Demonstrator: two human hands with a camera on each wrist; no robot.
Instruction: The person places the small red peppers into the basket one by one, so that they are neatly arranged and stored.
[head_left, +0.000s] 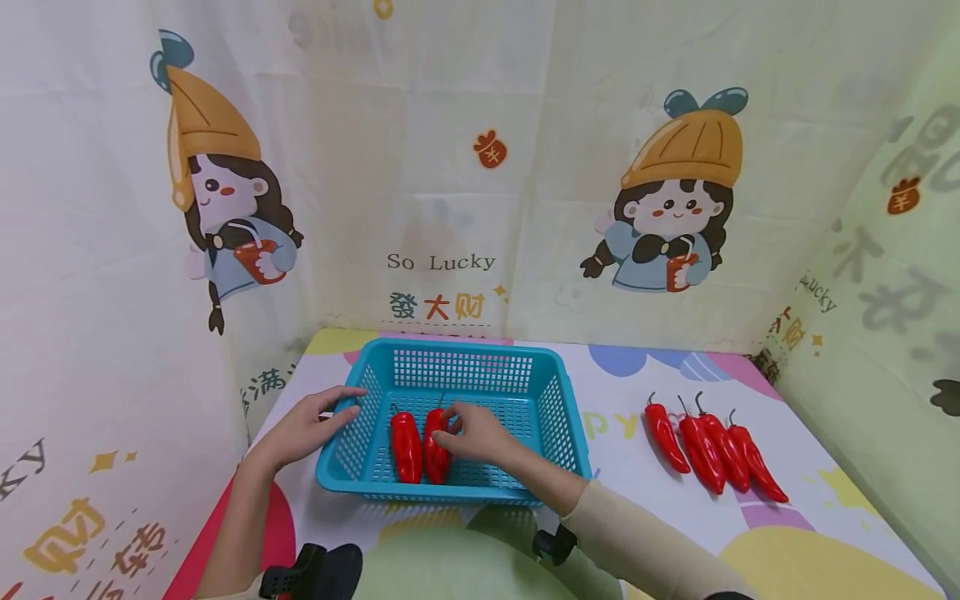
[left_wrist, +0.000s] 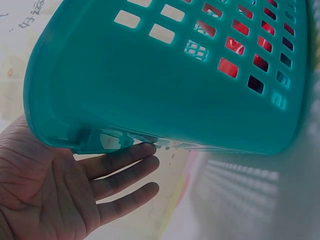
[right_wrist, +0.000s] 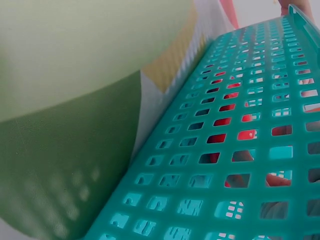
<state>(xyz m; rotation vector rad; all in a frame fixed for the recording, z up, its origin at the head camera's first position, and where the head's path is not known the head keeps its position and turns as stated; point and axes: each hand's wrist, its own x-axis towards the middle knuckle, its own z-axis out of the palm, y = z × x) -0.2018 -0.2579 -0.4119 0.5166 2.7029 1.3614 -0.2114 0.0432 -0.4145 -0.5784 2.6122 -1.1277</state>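
Observation:
In the head view, a blue-green basket (head_left: 551, 492) holds two red peppers, one on the left (head_left: 406, 448) and one beside it (head_left: 437, 454). My right hand (head_left: 480, 433) reaches over the front rim and pinches the upper part of the right-hand pepper between thumb and fingers. My left hand (head_left: 307, 427) rests at the basket's left rim, its thumb and a finger lying over the edge. The left wrist view shows the left hand (left_wrist: 65, 190) with three fairly straight fingers outside the basket wall (left_wrist: 125, 90). Through the holes of the basket wall (right_wrist: 200, 145), the right wrist view shows red pepper surfaces.
Several red peppers (head_left: 703, 454) lie side by side on the patterned tabletop (head_left: 615, 500), right of the basket. Printed cloth (head_left: 540, 225) hangs behind and at both sides of the table.

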